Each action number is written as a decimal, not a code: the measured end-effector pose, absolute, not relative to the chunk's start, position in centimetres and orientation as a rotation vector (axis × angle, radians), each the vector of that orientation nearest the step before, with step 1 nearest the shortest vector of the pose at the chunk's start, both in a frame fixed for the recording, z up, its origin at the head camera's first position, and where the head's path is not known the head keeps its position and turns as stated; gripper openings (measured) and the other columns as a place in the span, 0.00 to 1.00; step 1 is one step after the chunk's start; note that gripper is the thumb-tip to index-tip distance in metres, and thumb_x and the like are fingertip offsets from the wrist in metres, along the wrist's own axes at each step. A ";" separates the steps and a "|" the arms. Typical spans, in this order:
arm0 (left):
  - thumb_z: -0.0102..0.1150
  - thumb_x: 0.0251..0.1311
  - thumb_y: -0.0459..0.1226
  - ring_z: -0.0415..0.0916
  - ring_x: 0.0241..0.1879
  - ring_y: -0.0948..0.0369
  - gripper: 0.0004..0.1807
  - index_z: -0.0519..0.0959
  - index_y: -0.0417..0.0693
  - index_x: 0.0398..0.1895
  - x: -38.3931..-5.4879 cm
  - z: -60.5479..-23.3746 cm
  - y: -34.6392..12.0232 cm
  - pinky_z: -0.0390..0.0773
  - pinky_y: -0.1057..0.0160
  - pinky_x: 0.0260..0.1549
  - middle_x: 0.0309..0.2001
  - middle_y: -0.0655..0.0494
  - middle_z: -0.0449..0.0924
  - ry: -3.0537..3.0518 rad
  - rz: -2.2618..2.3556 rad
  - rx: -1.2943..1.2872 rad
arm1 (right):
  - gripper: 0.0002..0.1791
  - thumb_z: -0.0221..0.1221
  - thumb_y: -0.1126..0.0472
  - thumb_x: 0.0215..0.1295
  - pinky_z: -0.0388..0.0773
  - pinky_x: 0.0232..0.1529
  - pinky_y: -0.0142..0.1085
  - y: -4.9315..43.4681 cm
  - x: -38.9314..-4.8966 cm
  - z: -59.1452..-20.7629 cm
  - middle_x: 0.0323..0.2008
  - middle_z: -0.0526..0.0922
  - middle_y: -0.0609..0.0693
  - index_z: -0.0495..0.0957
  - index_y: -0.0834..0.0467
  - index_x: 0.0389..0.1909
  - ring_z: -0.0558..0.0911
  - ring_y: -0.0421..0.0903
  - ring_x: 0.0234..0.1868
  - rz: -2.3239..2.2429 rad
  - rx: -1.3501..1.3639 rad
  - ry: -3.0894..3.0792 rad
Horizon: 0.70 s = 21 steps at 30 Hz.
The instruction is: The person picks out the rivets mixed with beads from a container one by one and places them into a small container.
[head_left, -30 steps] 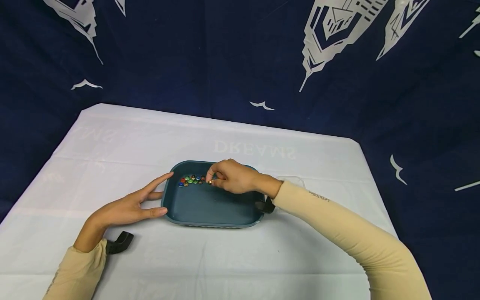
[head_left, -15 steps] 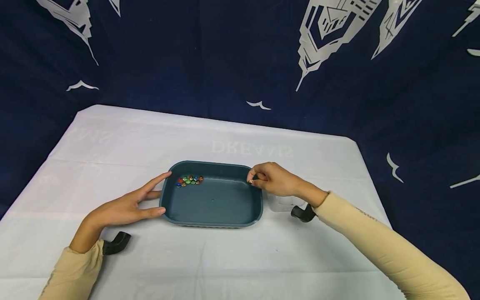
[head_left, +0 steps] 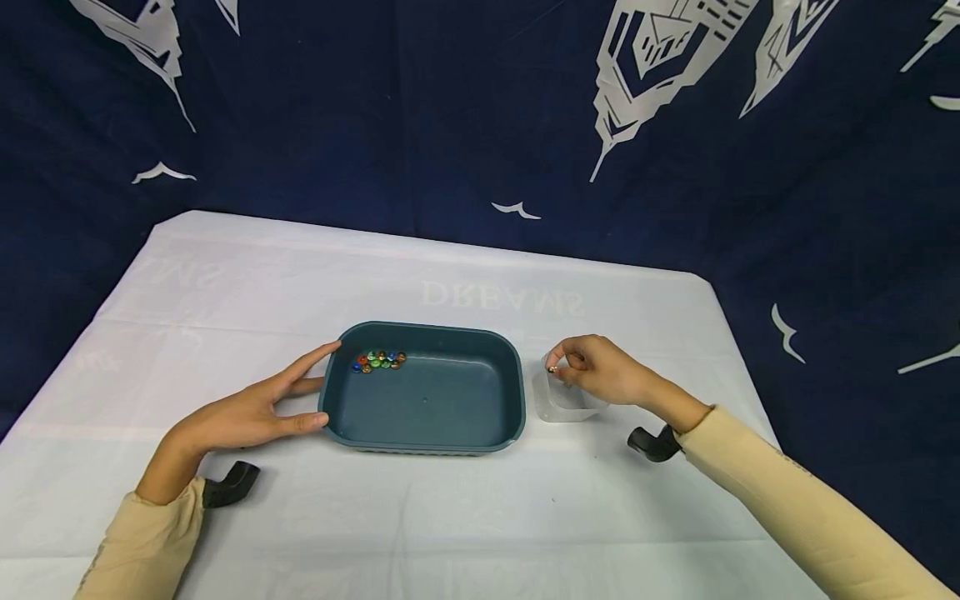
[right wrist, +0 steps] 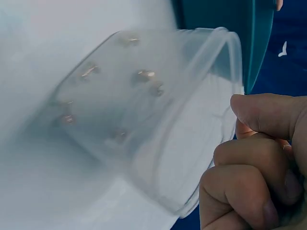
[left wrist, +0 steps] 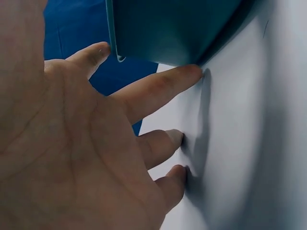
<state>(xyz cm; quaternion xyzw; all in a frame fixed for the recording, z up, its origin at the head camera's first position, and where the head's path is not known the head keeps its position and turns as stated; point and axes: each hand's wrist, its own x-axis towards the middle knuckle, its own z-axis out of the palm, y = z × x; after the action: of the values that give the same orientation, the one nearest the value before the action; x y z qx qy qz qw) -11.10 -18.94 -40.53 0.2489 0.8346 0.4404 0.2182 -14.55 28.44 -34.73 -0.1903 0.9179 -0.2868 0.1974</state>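
A dark teal rectangular tray (head_left: 450,417) stands mid-table, with several colourful glass marbles (head_left: 380,361) clustered at its far left. My left hand (head_left: 251,408) lies against the tray's left side, fingers spread and straight; the left wrist view shows a fingertip at the tray's lower wall. Over a clear plastic box (head_left: 558,410), just right of the tray, my right hand (head_left: 600,371) pinches a small shiny gold-brown piece (head_left: 552,369), marble-sized, between thumb and forefinger. Through the box's wall, the right wrist view shows several small gold-brown pieces (right wrist: 146,74) inside, blurred.
A white cloth (head_left: 465,517) covers the table. Behind it hangs a dark blue backdrop (head_left: 375,125) with white prints. Black wrist-worn pieces (head_left: 232,485) stick out near both sleeves.
My right hand has moved right from the marbles, across the tray's right rim, to over the clear box, still pinching the gold-brown piece. The left hand stays at the tray.
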 end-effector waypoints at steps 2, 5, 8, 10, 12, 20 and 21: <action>0.63 0.67 0.46 0.61 0.72 0.39 0.49 0.41 0.73 0.81 -11.1 -40.4 -19.1 0.57 0.25 0.60 0.71 0.38 0.66 2.326 1.233 0.687 | 0.09 0.59 0.67 0.69 0.77 0.47 0.39 28.9 -14.4 -34.9 0.14 0.57 0.41 0.82 0.65 0.45 0.61 0.38 0.19 -0.787 -0.526 2.585; 0.63 0.67 0.45 0.60 0.72 0.37 0.48 0.42 0.75 0.80 -11.1 -39.9 -19.6 0.58 0.26 0.60 0.72 0.40 0.66 2.356 1.262 0.655 | 0.08 0.59 0.67 0.68 0.74 0.47 0.40 29.3 -14.3 -35.1 0.14 0.58 0.41 0.83 0.64 0.45 0.61 0.39 0.20 -0.774 -0.513 2.604; 0.63 0.68 0.45 0.58 0.72 0.35 0.46 0.44 0.77 0.79 -11.1 -39.4 -20.2 0.58 0.26 0.60 0.72 0.42 0.67 2.414 1.264 0.593 | 0.08 0.60 0.68 0.66 0.71 0.46 0.41 29.6 -14.1 -35.1 0.15 0.59 0.42 0.83 0.64 0.44 0.63 0.41 0.22 -0.769 -0.503 2.628; 0.62 0.68 0.47 0.56 0.73 0.34 0.44 0.46 0.78 0.79 -11.0 -38.9 -20.7 0.57 0.27 0.61 0.72 0.44 0.67 2.453 1.261 0.543 | 0.08 0.62 0.67 0.65 0.70 0.44 0.40 29.7 -14.0 -35.0 0.16 0.60 0.42 0.83 0.63 0.43 0.64 0.41 0.24 -0.774 -0.496 2.643; 0.62 0.68 0.48 0.54 0.74 0.35 0.43 0.48 0.78 0.78 -11.0 -38.6 -21.1 0.55 0.27 0.61 0.72 0.45 0.67 2.496 1.244 0.499 | 0.08 0.63 0.67 0.63 0.69 0.41 0.38 29.8 -14.0 -35.0 0.16 0.60 0.42 0.84 0.62 0.43 0.64 0.41 0.24 -0.779 -0.483 2.656; 0.62 0.68 0.48 0.54 0.74 0.35 0.42 0.50 0.77 0.78 -10.8 -37.8 -22.2 0.55 0.26 0.61 0.73 0.45 0.65 2.599 1.216 0.461 | 0.07 0.64 0.65 0.64 0.65 0.30 0.34 30.1 -14.0 -35.0 0.15 0.60 0.42 0.85 0.59 0.41 0.62 0.40 0.20 -0.793 -0.421 2.694; 0.61 0.69 0.48 0.54 0.74 0.35 0.41 0.50 0.77 0.78 -10.7 -37.7 -22.4 0.55 0.26 0.60 0.74 0.45 0.65 2.613 1.214 0.460 | 0.07 0.64 0.65 0.64 0.65 0.29 0.34 30.2 -14.0 -35.0 0.15 0.59 0.42 0.85 0.59 0.41 0.61 0.40 0.19 -0.800 -0.421 2.701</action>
<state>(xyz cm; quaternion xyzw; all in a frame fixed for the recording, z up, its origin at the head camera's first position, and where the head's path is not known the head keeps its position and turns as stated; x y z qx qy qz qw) -10.74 -22.36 -37.68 0.1565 0.8901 0.4133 0.1116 -14.00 30.17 -34.98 -0.1462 0.9381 -0.2779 0.1464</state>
